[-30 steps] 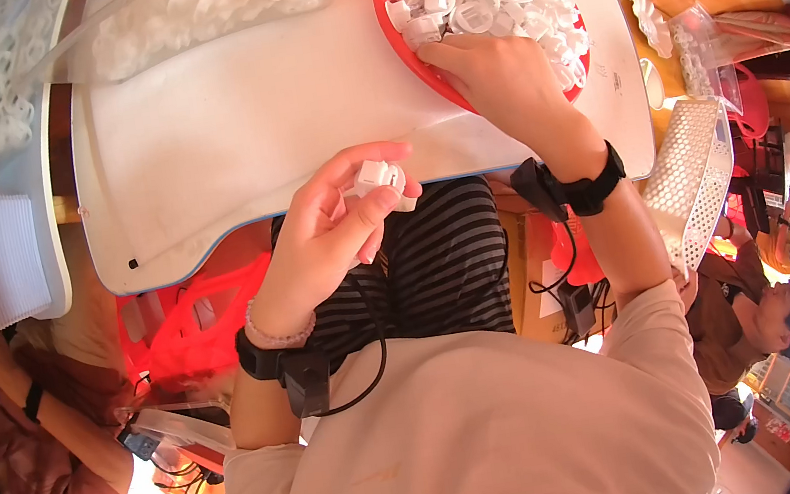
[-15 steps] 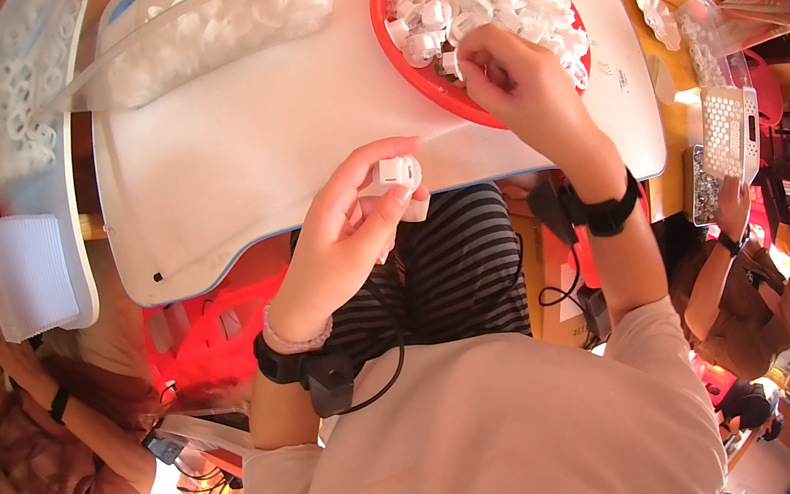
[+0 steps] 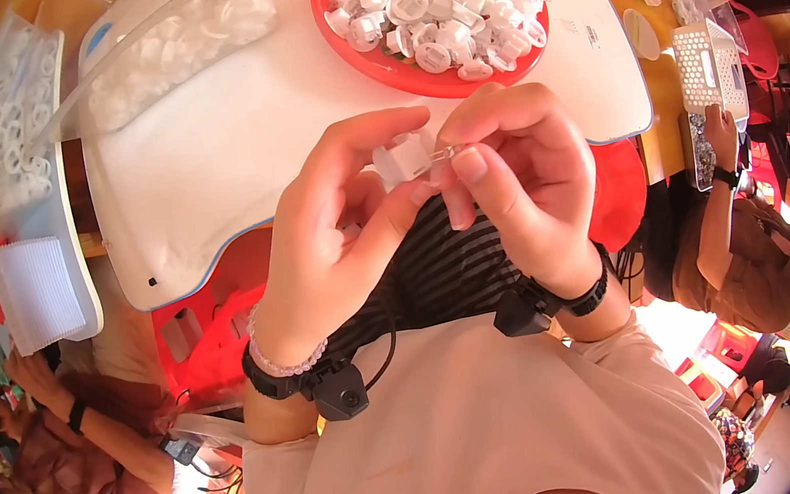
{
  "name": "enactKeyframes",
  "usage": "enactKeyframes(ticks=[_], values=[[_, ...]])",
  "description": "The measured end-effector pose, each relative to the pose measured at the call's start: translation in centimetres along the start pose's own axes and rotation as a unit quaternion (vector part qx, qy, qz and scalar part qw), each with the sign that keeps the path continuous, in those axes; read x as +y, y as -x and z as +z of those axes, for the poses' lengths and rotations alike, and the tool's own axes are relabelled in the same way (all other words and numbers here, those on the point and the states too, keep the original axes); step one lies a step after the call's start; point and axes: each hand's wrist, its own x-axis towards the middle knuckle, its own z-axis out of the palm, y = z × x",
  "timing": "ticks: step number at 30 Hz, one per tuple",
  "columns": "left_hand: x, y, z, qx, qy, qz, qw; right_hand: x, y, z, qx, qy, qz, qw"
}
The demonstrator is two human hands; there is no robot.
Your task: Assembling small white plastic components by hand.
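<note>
My left hand [image 3: 319, 243] holds a small white plastic housing [image 3: 400, 158] between thumb and fingers, just past the table's near edge. Close against it, my right hand [image 3: 537, 192] pinches a thin, shiny metal piece [image 3: 443, 152] with thumb and forefinger. The metal piece points at the housing's right side; whether its tip is inside I cannot tell. Beyond both hands a red oval basin [image 3: 368, 71] stands on the white table [image 3: 211, 162], heaped with similar white plastic parts [image 3: 442, 3].
A clear plastic bin [image 3: 177, 60] of white parts sits at the table's far left. Further left are white plastic rings [image 3: 14, 119] and a ribbed white stack [image 3: 40, 292]. Co-workers sit on both sides; the right one's hand [image 3: 723, 135] is by a perforated white basket [image 3: 708, 66].
My right hand has come from the red basin back to my left hand and now pinches the metal piece. The housing in my left hand has been turned.
</note>
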Motion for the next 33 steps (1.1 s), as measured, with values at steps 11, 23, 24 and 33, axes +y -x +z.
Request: enactKeyframes(ticks=[11, 23, 24, 33], values=[[0.5, 0.9, 1.7, -0.002, -0.029, 0.061, 0.998, -1.3, 1.4, -0.7, 0.018, 0.035, -0.049, 0.998], [1.1, 1.2, 1.9, -0.034, -0.100, 0.047, 0.993, -1.4, 1.9, -1.0, 0.036, 0.044, -0.073, 0.996], [1.1, 1.2, 1.9, -0.031, -0.102, 0.050, 0.993, -1.4, 2.0, -1.0, 0.043, 0.049, -0.071, 0.995], [0.9, 1.1, 1.6, -0.058, -0.138, 0.050, 0.987, -1.8, 2.1, -0.7, 0.063, 0.179, -0.083, 0.978]])
